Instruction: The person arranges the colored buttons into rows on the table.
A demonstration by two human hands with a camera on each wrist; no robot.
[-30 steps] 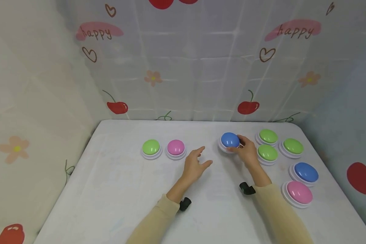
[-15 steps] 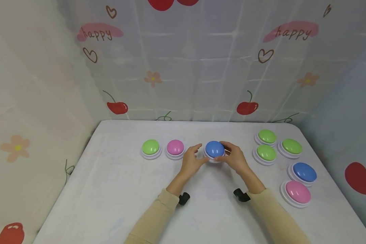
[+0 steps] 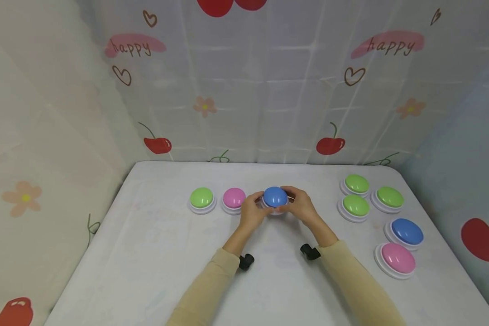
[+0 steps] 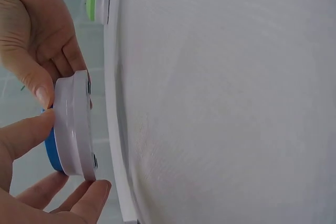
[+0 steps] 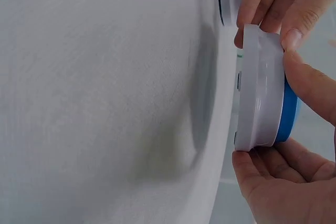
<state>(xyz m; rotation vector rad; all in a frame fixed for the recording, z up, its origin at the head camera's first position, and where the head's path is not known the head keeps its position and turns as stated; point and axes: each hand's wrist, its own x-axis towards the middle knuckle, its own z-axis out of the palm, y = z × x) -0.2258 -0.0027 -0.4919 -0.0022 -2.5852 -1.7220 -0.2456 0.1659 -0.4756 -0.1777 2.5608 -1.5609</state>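
Observation:
A blue dome button [image 3: 275,196] on a white base [image 4: 73,124] is held between both hands, just to the right of a pink button [image 3: 234,198]. My left hand [image 3: 252,209] grips its left rim with thumb and fingers [image 4: 89,198]. My right hand [image 3: 300,206] grips its right rim, fingers [image 5: 273,177] curled round the base [image 5: 257,93]. In the wrist views the base hangs a little off the white table [image 3: 146,253], with a shadow beneath it. A green button [image 3: 201,198] stands left of the pink one.
Three green buttons [image 3: 356,183] [image 3: 355,204] [image 3: 390,197], another blue one [image 3: 407,231] and another pink one [image 3: 397,258] cluster at the table's right side. Patterned curtain walls close in the back and both sides. Bare tabletop lies in front of the hands.
My right hand carried the blue button leftward from beside the green cluster to next to the pink button. My left hand closed in and took hold of its left rim.

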